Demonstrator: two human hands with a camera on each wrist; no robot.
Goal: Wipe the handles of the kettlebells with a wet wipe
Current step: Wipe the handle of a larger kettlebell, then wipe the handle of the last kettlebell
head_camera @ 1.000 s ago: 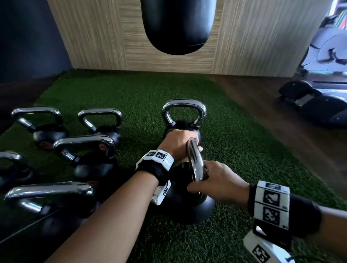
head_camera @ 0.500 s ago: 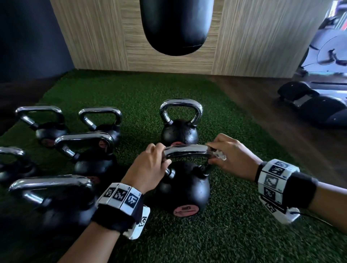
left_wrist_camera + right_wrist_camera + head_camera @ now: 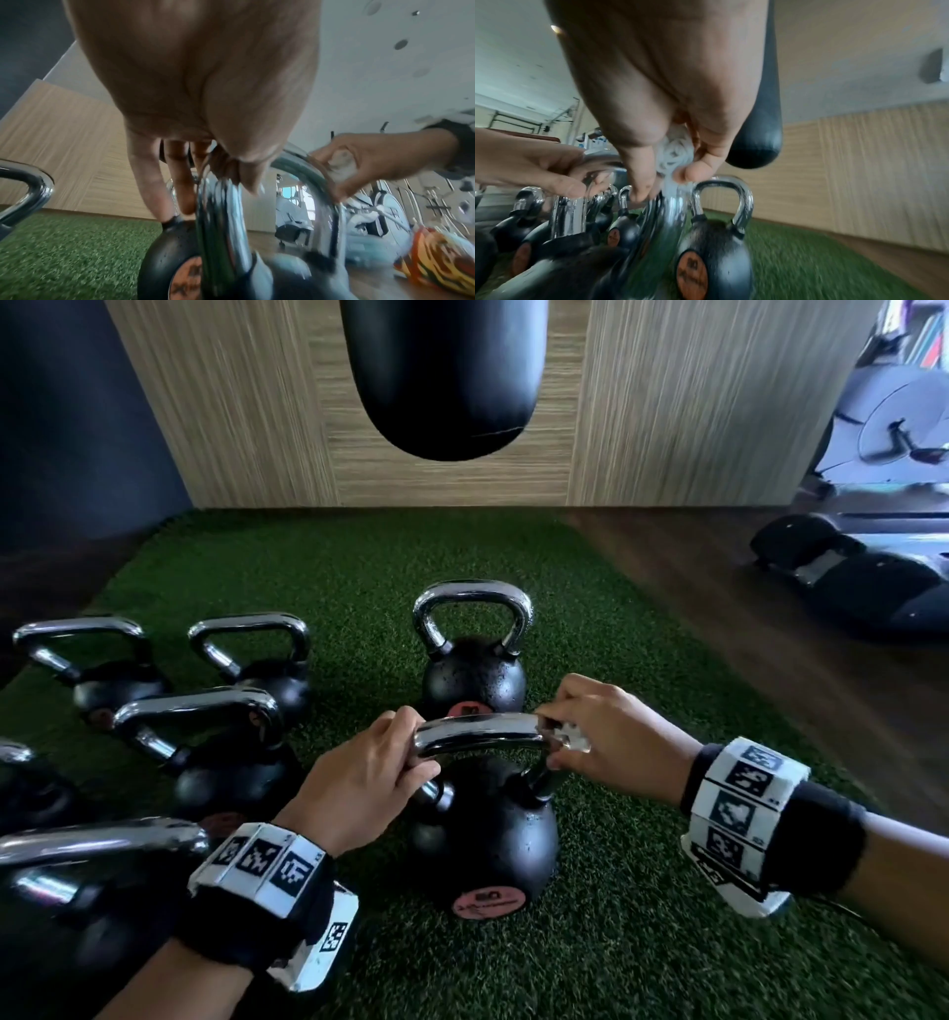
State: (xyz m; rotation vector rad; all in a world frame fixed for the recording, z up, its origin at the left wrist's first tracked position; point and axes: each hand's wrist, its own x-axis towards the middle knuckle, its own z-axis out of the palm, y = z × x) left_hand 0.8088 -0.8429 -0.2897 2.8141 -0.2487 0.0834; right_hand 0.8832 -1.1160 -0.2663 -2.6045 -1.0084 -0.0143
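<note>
A black kettlebell (image 3: pixel 482 839) with a chrome handle (image 3: pixel 477 734) stands upright on the green turf in front of me. My left hand (image 3: pixel 369 773) grips the handle's left end, fingers curled over the bar (image 3: pixel 218 203). My right hand (image 3: pixel 601 737) pinches a crumpled white wet wipe (image 3: pixel 570 739) against the handle's right corner; the wipe (image 3: pixel 675 156) sits bunched between thumb and fingers. A second kettlebell (image 3: pixel 472 680) stands just behind.
Several more chrome-handled kettlebells (image 3: pixel 205 752) crowd the turf to my left. A black punching bag (image 3: pixel 441 377) hangs ahead before a wood-panelled wall. Dark wood floor and black gym equipment (image 3: pixel 852 577) lie to the right. An orange patterned object (image 3: pixel 437 257) lies on the floor.
The kettlebell has been turned so its handle runs left to right. My left hand shifted to the handle's left end and my right hand moved with the wipe to its right corner.
</note>
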